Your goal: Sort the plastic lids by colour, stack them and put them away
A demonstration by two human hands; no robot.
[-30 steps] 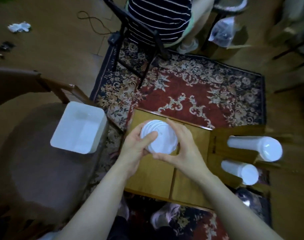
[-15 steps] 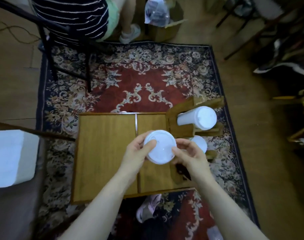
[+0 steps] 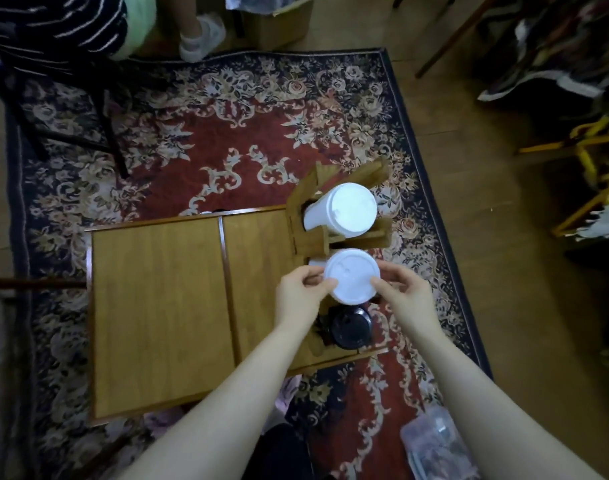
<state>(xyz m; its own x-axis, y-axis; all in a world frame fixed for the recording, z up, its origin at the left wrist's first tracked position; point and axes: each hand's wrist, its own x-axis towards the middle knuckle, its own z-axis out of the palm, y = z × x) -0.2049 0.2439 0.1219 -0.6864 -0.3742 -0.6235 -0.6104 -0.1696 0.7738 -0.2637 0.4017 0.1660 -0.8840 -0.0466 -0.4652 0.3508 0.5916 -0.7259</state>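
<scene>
Clearly the white lids [image 3: 351,281] are being held over their slot so they can drop straight in. Both hands pinch the rim from opposite sides: the left hand [image 3: 297,299] at about nine o'clock on the disc, thumb on top and fingers underneath, the right hand [image 3: 405,294] at about four o'clock. Holding by the edge keeps the stack square and leaves the underside free to settle; how many lids are in the pinch I cannot tell from above.

A wooden rack [image 3: 310,237] stands at the three o'clock end of the counter [image 3: 157,306], and it seems built to keep each colour in its own bay. At twelve o'clock from the held lids, a tall white stack [image 3: 344,213] leans in the far bay. At six o'clock from them, a black stack [image 3: 352,329] sits low in the near bay. The held lids hover above the middle bay, where a sliver of white just behind the left thumb suggests a stack already there, though it is mostly hidden.

My judgement is that the sorting is largely done and this is a putting-away step: white joins white, away from black. Lowering evenly matters, since a tilted rim could catch on the rack's divider.
</scene>
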